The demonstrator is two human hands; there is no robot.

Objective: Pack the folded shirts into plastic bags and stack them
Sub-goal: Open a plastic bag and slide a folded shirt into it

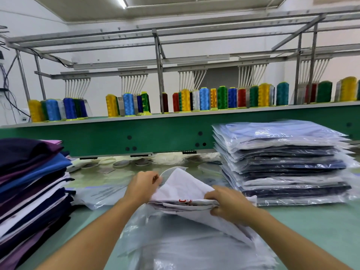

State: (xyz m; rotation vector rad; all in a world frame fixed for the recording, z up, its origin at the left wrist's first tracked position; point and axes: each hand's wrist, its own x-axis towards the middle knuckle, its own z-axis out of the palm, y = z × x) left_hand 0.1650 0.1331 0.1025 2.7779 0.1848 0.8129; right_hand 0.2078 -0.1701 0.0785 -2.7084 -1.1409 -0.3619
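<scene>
White shirt (183,189) held over plastic bag (171,242): far edge pinched by curled fingers (156,178) of left hand (143,185), near edge gripped by right hand (228,205). Bagged stack (282,162) close right of fingers, loose pile (33,182) left.

Two hands: left hand (144,185), right hand (228,203). One white shirt (185,190). Two stacks: unbagged stack (33,184), bagged stack (282,162).

Head cam only: you look forward and slightly down over the desk (315,221), left hand (143,185) and right hand (228,203) close below, green machine beam (136,133) ahead.
</scene>
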